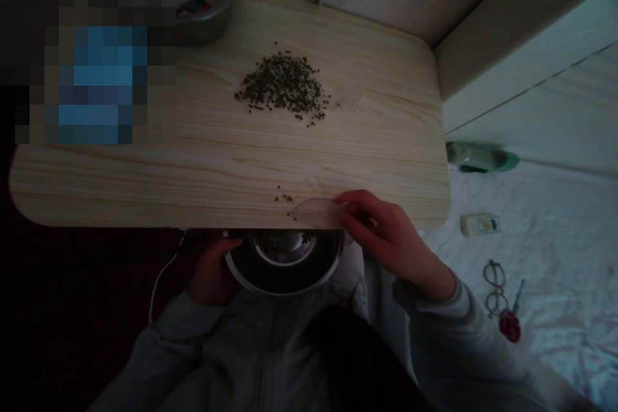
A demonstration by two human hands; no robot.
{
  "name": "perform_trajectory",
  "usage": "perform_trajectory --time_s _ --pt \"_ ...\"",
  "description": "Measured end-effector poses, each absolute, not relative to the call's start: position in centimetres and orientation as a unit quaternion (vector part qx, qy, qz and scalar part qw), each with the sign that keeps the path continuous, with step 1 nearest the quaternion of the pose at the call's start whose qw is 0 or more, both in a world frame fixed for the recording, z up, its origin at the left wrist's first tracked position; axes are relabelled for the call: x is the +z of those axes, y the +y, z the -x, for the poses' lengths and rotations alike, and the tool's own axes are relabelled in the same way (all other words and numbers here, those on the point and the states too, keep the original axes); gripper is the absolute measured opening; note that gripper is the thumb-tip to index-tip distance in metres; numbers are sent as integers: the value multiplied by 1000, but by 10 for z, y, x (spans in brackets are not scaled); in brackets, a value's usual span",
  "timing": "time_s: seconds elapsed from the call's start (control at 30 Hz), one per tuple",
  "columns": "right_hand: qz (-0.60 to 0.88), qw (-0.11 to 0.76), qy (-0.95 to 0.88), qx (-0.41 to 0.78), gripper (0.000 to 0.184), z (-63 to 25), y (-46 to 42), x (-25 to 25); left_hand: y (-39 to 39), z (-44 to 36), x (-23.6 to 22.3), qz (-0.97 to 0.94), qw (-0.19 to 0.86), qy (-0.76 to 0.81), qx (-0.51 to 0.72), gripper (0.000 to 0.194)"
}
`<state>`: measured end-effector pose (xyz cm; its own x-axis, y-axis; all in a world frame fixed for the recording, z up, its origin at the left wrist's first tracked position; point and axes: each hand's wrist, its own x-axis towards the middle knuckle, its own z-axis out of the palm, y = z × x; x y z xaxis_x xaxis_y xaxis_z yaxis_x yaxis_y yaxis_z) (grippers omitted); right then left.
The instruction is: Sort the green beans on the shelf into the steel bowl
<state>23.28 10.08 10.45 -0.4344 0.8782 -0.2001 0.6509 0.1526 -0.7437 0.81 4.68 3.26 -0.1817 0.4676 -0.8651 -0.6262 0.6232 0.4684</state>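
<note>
A heap of small dark greenish-brown grains (284, 85) lies on the wood-patterned tabletop (168, 174). A few loose grains (284, 197) are scattered close to the near edge. My right hand (381, 232) grips a pale, translucent, thin scraper-like piece (316, 212), which rests almost flat on the tabletop beside those grains. Just below the edge sits a round dark bowl (280, 280) with a silvery rim; the tabletop hides its far side. Some dark bits show around the shiny round middle of it. My left hand (212, 270) holds the bowl's left rim, thumb on top, other fingers mostly hidden.
A metal basin (212, 19) with things inside stands at the back left, beside a blurred-out patch. On the white bedding (555, 232) at right lie a green bottle (480, 157), a small remote control (481, 224), glasses (495, 286) and a dark red item (510, 326). A white cable (161, 273) hangs at left.
</note>
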Motion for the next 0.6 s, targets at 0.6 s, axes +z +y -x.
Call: perform_trajectory --time_s 0.6 --pt "490 147 -747 426 22 -223 97 100 45 -8 31 67 645 616 447 14"
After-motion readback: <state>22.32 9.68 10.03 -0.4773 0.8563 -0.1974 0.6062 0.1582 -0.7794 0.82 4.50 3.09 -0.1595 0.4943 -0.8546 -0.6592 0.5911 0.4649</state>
